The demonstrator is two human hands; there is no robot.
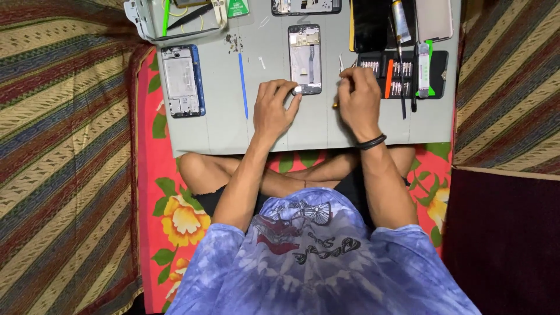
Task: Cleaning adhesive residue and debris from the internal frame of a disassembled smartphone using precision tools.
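From above, the person is sitting cross-legged at a grey work mat (pixel 221 125), both hands out over it. The left hand (pixel 274 108) is resting with fingers curled narrow, its fingertips pinching a small silvery part against the bottom end of the opened phone frame (pixel 305 58) lying in the middle of the mat. The right hand (pixel 359 96) is bunched closed just beside that frame, gripping a thin tool whose tip I cannot make out; a black band (pixel 371 142) is sitting on its wrist.

Off to the left, another opened phone with a blue rim (pixel 182 80) is lying face up, with a blue pry stick (pixel 242 84) between it and the middle frame. A black screwdriver bit case (pixel 402 73) is crowding in right behind the right hand, partly covered by its knuckles. A little heap of screws (pixel 234 42) is lying near the top.

The white tray (pixel 143 20), a dark phone (pixel 370 26) and more frames are running off the top edge, cut short.
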